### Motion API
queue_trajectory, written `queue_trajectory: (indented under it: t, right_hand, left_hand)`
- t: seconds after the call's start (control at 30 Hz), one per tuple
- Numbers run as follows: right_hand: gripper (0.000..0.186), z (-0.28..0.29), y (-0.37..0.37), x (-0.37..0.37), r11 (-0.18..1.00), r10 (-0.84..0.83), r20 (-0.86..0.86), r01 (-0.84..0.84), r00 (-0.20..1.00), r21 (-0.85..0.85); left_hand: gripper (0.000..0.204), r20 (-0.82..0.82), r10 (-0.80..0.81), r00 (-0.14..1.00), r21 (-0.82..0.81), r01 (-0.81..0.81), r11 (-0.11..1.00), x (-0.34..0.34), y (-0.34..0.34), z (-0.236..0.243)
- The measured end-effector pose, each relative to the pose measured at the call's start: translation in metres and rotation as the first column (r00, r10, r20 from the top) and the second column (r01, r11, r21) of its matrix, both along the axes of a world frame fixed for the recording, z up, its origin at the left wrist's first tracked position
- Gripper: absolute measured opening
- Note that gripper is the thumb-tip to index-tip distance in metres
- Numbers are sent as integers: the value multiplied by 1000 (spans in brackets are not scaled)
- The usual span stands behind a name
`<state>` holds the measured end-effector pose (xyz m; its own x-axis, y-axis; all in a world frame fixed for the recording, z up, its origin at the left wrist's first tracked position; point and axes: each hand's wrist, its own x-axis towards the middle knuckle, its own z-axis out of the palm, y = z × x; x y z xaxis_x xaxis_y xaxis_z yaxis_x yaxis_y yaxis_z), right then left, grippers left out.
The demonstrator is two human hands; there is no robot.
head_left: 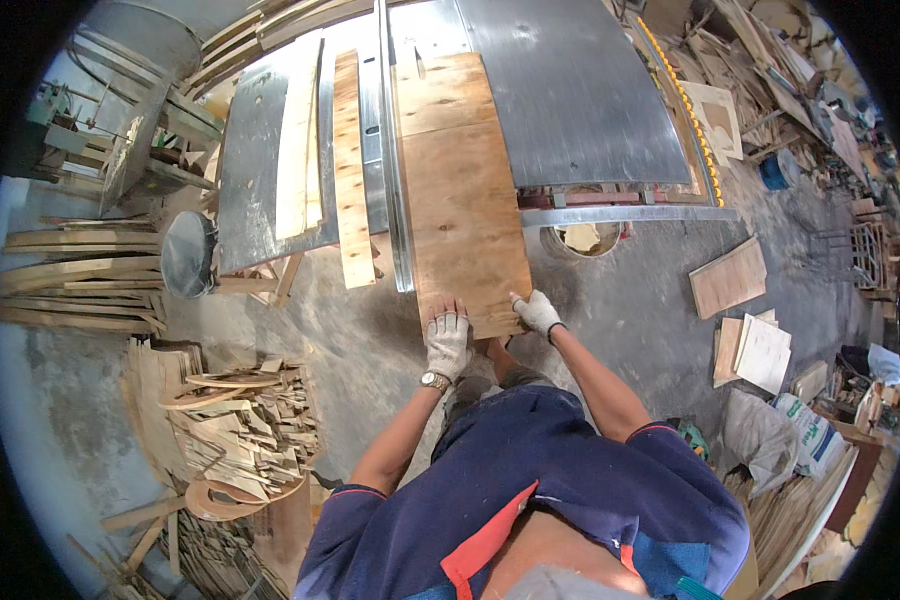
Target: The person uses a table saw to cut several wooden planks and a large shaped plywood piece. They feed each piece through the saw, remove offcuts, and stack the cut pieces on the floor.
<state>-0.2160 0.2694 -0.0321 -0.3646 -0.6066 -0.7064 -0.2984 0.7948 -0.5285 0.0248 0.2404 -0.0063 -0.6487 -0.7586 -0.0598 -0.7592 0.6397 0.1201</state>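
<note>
A long brown plywood board [455, 200] lies on a metal-topped worktable [580, 100], its near end reaching out past the table edge toward me. My left hand [448, 340], in a pale work glove with bare fingertips, rests on the board's near left corner, fingers stretched out on its upper face. My right hand [536, 312], gloved the same way, grips the right edge near the corner, thumb on top and the other fingers mostly hidden. Along the board's left side runs a straight metal rail [392, 180].
Left of the rail lie a narrow plywood strip [350, 170] and pale wood strips [300, 140]. A metal bar [630, 215] crosses the table's near right side above a round bucket [582, 238]. Scrap wood [245, 430] is heaped at left; plywood pieces [727, 277] lie on the floor at right.
</note>
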Motion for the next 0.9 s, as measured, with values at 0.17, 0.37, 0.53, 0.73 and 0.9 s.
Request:
queue_trajectory:
  t: [0.17, 0.37, 0.53, 0.73, 0.9]
  right_hand:
    - [69, 7, -39, -13, 991, 129, -28, -130, 991, -21]
    - [88, 43, -62, -14, 803, 477, -582, -596, 659, -17]
    - [73, 32, -73, -28, 467, 678, -669, -882, 305, 71]
    - [61, -17, -104, -44, 407, 602, -780, -906, 170, 117]
    - [73, -22, -139, -54, 409, 661, -721, -905, 208, 115]
  left_hand:
    - [82, 187, 4, 982, 103, -23, 994, -17, -47, -21]
    - [90, 149, 16, 989, 63, -26, 998, -34, -95, -18]
    - [92, 109, 32, 994, 124, -46, 991, -42, -122, -24]
    - [90, 136, 27, 990, 116, -43, 992, -50, -150, -30]
    - [93, 72, 45, 996, 66, -50, 997, -59, -179, -40]
